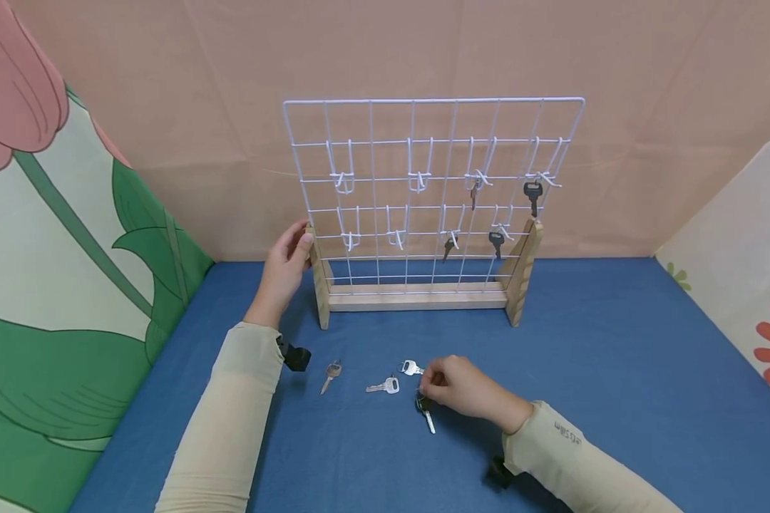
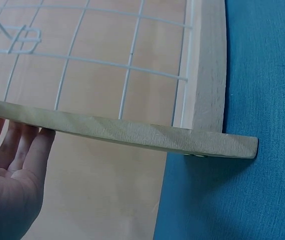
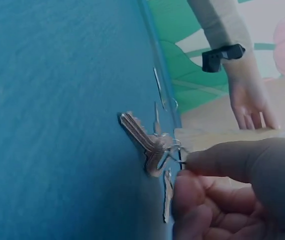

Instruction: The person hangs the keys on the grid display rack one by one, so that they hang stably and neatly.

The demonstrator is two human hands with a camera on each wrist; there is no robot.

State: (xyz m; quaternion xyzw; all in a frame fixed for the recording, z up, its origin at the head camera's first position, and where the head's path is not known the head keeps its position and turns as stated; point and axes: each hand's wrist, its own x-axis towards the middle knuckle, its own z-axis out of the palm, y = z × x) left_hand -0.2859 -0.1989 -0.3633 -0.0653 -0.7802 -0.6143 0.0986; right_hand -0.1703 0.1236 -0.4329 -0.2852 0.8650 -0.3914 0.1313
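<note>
A white wire-grid rack [image 1: 433,101] with hooks stands in a wooden base [image 1: 417,301]. My left hand [image 1: 285,267] holds the rack's left wooden side post [image 2: 132,134], its fingers against the post's outer face. Over the blue cloth, the thumb and forefinger of my right hand [image 1: 465,388] pinch the small ring [image 3: 177,154] of a dark-headed key [image 1: 425,413]. That key's blade points toward me, close over the cloth. Beside the right fingertips lies a silver key [image 1: 412,368]; another silver key [image 1: 385,385] and a brownish key [image 1: 331,374] lie farther left.
Dark-headed keys [image 1: 532,191] hang from hooks on the rack's right half, in both rows. Hooks [image 1: 343,182] on the left half carry no keys. Beige cloth [image 1: 199,128] hangs behind, with a flower-printed panel [image 1: 51,235] at the left and another [image 1: 744,271] at the right.
</note>
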